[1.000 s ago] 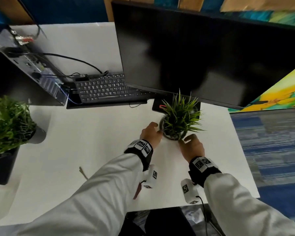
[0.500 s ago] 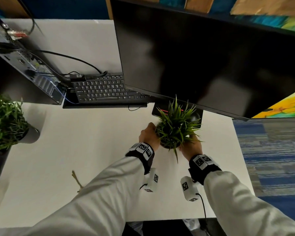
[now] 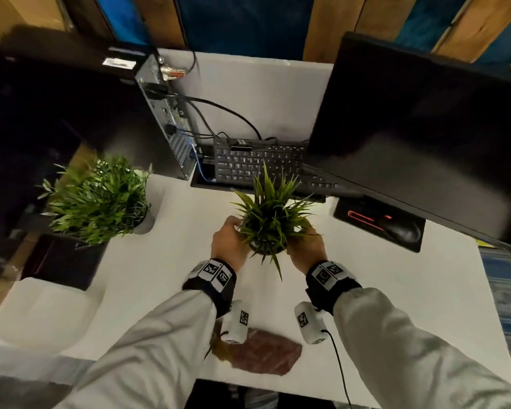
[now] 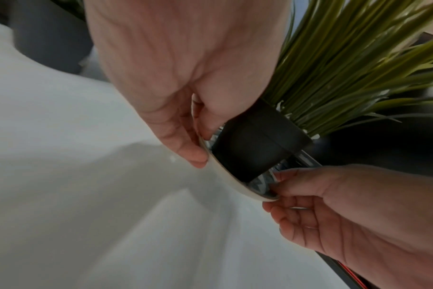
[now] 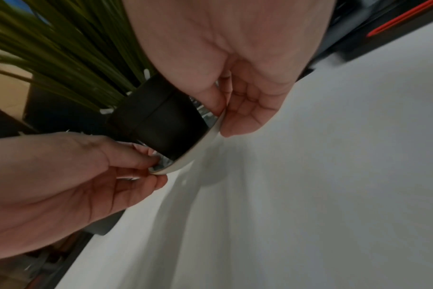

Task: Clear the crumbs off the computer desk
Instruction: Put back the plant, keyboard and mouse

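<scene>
A small potted plant (image 3: 273,219) with spiky green leaves sits in a black pot (image 4: 257,142) on a shallow white saucer (image 4: 235,180). I hold it just above the white desk (image 3: 160,276), tilted. My left hand (image 3: 229,240) pinches the saucer rim on the left, thumb on top and fingers under (image 4: 198,156). My right hand (image 3: 306,246) pinches the opposite rim the same way (image 5: 223,121). A tiny pale speck (image 4: 172,158) lies on the desk below the saucer. A reddish-brown cloth (image 3: 263,355) lies near the front edge, between my forearms.
A bigger potted plant (image 3: 98,199) stands at the left. A computer tower (image 3: 165,113) with cables, a black keyboard (image 3: 257,163) and a large dark monitor (image 3: 425,137) fill the back. A black mouse (image 3: 404,231) rests on its pad (image 3: 366,219) at the right.
The small plant stood on the desk beside the mouse pad; both hands have taken its saucer and lifted it, carrying it left toward the middle of the desk.
</scene>
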